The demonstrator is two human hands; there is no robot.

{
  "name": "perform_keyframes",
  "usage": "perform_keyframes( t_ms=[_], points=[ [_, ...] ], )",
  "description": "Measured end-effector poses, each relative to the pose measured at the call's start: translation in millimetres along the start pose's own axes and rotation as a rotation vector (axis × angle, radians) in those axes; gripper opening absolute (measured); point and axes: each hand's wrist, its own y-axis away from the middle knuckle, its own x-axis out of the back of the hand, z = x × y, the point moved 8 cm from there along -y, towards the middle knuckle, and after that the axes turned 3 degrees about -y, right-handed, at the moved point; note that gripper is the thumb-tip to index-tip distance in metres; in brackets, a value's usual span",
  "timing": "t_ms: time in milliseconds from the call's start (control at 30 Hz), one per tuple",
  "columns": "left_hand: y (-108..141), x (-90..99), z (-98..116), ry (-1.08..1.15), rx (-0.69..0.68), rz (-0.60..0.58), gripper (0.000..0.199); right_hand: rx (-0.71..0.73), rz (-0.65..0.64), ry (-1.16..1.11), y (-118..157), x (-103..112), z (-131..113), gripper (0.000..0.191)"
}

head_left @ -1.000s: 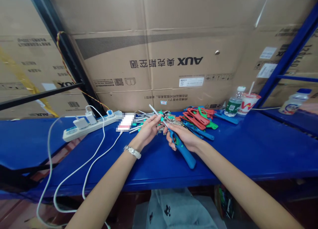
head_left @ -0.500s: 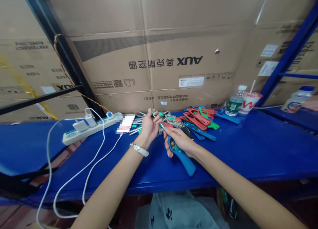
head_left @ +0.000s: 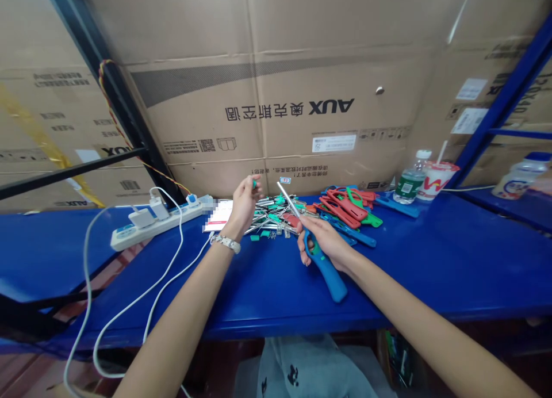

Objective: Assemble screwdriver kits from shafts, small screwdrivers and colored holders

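My right hand is closed around a blue lighter with a green trigger part; its metal tube points up and left. To the left, my left hand is raised with its fingers pinched on a small green piece. The two hands are apart. Between and behind them lies a pile of metal tubes and green parts. Red handle shells and a blue shell lie right of the pile. Small green pieces rest at the pile's front.
A white power strip with plugs and cables lies on the left of the blue table, beside a phone. A water bottle and a red-white cup stand at the back right. Cardboard rises behind.
My left hand has moved left, off the lighter's tube, with a green piece now showing in its fingers. The lighter has shifted slightly right in my right hand.
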Motion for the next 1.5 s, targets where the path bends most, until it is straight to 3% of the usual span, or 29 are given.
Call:
perform_keyframes(
  t_ms=[67,200,300,400,467,533,600,733,933,1133,1300,1400,1500],
  points=[
    [-3.3,6.0,0.8,-0.340,-0.079,-0.099,0.029,0.002,0.059,-0.018,-1.0,9.2,-7.2,0.027],
    [-0.2,-3.7,-7.9,-0.849,-0.263,-0.310,0.033,-0.010,0.087,0.006,-9.1,14.1,-14.9,0.027],
    [0.2,-9.9,-18.5,-1.034,-0.286,-0.387,0.039,-0.024,0.047,0.064,-19.3,11.8,-14.7,0.027],
    [4.4,-11.8,-16.7,-1.083,-0.321,-0.393,0.044,-0.037,0.017,0.099,-27.7,10.8,-13.2,0.026],
    [13.0,-13.7,-10.1,-1.014,-0.350,-0.375,0.040,-0.038,0.023,0.108,-30.6,11.2,-13.2,0.024],
    [24.8,-15.9,-4.6,-0.842,-0.334,-0.337,0.025,-0.038,0.025,0.093,-31.6,9.9,-13.6,0.022],
    [36.7,-18.3,-8.5,-0.607,-0.209,-0.305,0.012,-0.023,0.009,0.063,-31.5,6.2,-15.0,0.019],
    [59.3,-30.3,-24.1,-0.287,0.037,-0.305,0.032,0.097,-0.027,0.144,-29.9,-0.7,-26.3,0.018],
    [69.8,-42.6,-33.0,0.083,0.308,-0.345,0.050,0.451,-0.049,0.529,-29.1,-6.1,-58.5,0.017],
    [49.3,-43.4,-35.9,0.161,0.292,-0.215,0.036,0.565,0.033,0.712,-40.5,0.8,-70.5,0.018],
    [35.4,-41.0,-33.2,0.102,0.222,-0.170,0.029,0.609,0.140,0.697,-44.6,12.1,-74.0,0.024],
    [26.1,-36.0,-28.2,0.136,0.197,-0.119,0.027,0.574,0.180,0.739,-46.3,20.4,-73.6,0.029],
    [18.3,-29.5,-26.6,0.165,0.193,-0.060,0.029,0.483,0.130,0.769,-50.2,25.2,-69.4,0.034]
  ],
)
